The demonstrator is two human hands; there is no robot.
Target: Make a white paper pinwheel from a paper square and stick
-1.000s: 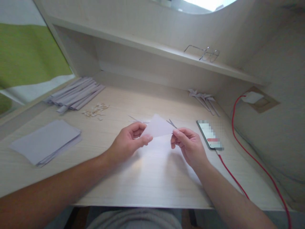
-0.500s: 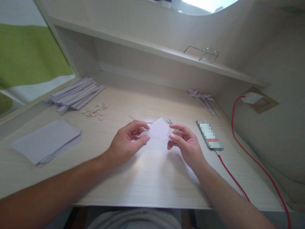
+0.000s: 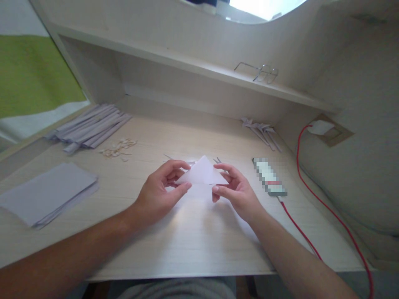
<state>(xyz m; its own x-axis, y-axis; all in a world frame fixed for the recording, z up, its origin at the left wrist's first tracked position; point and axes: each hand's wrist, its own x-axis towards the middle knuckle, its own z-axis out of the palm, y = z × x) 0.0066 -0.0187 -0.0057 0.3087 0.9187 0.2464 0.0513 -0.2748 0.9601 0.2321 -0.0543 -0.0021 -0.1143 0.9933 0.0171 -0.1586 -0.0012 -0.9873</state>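
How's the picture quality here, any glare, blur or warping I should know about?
Head view: bright window at top is blown out; soft sheen on the desk below the hands. Straight shelf bows from wide-angle distortion. The phone screen is pixelated. The paper is pale, with little edge detail.

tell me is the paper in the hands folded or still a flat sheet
Folded. The white paper shows as a triangle with its point up, pinched at its lower corners by the left hand and right hand, above the desk.

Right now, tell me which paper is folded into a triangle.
The small white paper held between both hands; the stack at left lies flat and rectangular.
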